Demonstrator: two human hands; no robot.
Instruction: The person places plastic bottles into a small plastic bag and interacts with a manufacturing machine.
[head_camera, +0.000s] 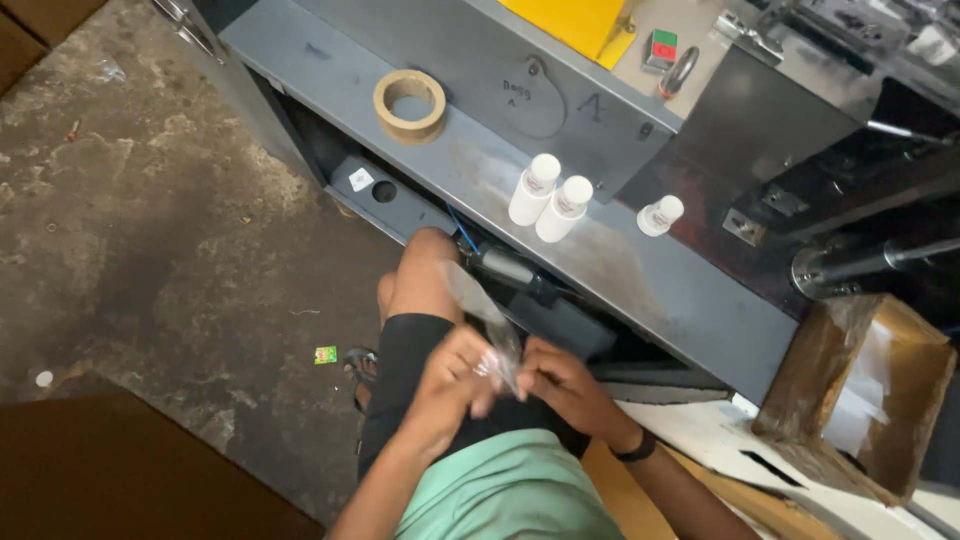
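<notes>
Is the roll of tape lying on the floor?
No, the roll of tape lies flat on the grey machine ledge, left of the three white bottles, not on the floor.

Small clear plastic bag (487, 325), crinkled, glossy, standing upright and tilted left, above the lap

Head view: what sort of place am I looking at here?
Probably a small factory or packing workshop: a grey metal machine with a roller shaft, white bottles and a tape roll on its ledge, and a stained concrete floor.
</notes>
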